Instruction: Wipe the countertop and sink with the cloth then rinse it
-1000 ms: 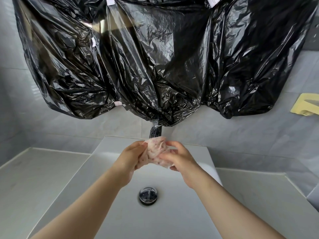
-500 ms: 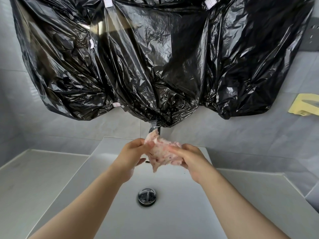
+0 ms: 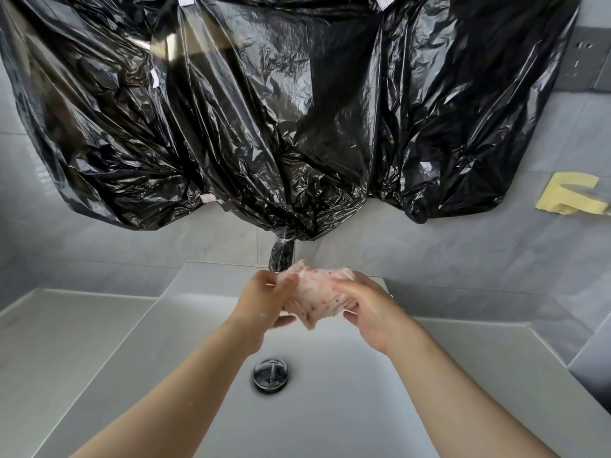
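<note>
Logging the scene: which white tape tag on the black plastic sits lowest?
The tag at the lower left edge of the black plastic; the others sit higher.

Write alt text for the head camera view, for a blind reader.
A person's left hand and right hand grip a bunched pink speckled cloth over a white sink, beneath the faucet. Black plastic sheeting covers the wall above; a chrome drain sits below.

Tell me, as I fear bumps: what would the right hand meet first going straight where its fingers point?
The cloth it holds; just beyond, probably the left hand, though depth is unclear.
</note>
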`<action>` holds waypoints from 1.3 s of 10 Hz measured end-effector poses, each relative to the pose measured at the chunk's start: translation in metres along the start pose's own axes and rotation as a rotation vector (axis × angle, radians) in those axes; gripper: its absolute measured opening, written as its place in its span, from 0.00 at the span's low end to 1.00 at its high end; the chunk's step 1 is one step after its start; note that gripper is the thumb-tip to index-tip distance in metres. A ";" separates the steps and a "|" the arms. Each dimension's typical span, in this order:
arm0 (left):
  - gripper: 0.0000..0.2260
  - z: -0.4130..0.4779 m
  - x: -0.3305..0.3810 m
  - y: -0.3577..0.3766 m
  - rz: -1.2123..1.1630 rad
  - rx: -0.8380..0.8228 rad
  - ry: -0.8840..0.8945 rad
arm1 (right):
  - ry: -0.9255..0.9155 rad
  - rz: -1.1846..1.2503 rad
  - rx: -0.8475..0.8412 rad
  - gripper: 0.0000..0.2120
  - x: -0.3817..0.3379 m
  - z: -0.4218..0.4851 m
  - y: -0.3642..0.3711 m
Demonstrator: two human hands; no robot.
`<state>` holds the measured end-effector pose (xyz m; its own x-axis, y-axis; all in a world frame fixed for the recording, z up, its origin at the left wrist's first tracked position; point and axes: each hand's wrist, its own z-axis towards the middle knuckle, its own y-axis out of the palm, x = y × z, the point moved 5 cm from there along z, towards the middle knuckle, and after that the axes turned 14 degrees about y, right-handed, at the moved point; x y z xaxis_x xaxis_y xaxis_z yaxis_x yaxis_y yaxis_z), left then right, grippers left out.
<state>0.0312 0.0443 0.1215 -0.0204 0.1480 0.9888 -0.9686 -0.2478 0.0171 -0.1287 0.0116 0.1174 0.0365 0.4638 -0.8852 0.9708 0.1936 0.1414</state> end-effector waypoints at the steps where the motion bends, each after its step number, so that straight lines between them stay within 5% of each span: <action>1: 0.18 -0.005 0.000 0.023 -0.096 -0.154 -0.066 | -0.098 -0.122 0.215 0.09 -0.001 0.004 -0.012; 2: 0.15 -0.005 0.005 0.039 -0.044 -0.278 0.022 | -0.115 -0.204 0.356 0.11 -0.002 0.003 -0.024; 3: 0.10 0.006 -0.003 0.052 0.073 -0.229 0.027 | -0.085 0.219 0.148 0.16 -0.003 0.006 -0.042; 4: 0.11 0.015 -0.014 0.060 0.074 -0.217 -0.034 | -0.049 0.290 0.014 0.21 -0.004 0.011 -0.051; 6: 0.12 0.046 -0.047 0.093 0.088 -0.282 -0.139 | -0.180 -0.157 0.368 0.12 -0.003 0.056 -0.084; 8: 0.16 0.101 -0.077 0.103 0.626 -0.196 0.031 | -0.214 -0.259 0.425 0.09 -0.003 0.126 -0.088; 10: 0.25 0.121 -0.108 0.102 1.181 -0.297 0.234 | -0.609 -0.898 0.801 0.19 0.001 0.148 -0.083; 11: 0.22 0.112 -0.119 0.104 1.401 -0.360 0.381 | -0.748 -1.196 0.732 0.17 0.023 0.159 -0.072; 13: 0.22 0.112 -0.122 0.104 1.409 -0.464 0.314 | -0.433 -1.384 0.532 0.27 0.028 0.163 -0.068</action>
